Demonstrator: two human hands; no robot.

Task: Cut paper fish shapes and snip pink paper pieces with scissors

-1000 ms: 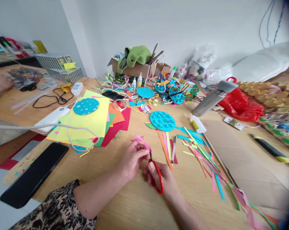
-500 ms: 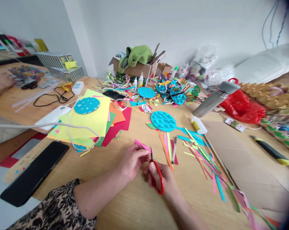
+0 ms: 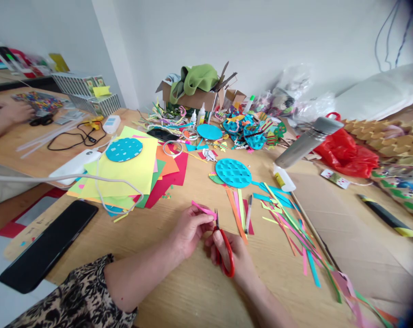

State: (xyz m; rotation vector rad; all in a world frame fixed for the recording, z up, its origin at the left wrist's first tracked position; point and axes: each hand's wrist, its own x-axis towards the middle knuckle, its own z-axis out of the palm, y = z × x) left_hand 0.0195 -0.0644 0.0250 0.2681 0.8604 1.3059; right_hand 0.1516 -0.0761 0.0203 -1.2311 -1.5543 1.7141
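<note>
My left hand pinches a small pink paper piece just above the wooden table. My right hand grips red-handled scissors, blades pointing up at the pink paper's right edge. Both hands are closed and almost touch each other. Cut paper strips in many colours lie just to the right, with a pen among them. A woven teal paper disc rests beyond the hands.
A stack of coloured sheets with another teal disc lies at left, a black phone nearer me. A metal flask, glue bottle, red bag and cardboard box stand behind. Another person's hand works far left.
The pink paper has turned flatter in my left hand, showing as a thin strip. The other person's hand at far left has moved right, toward the black scissors there.
</note>
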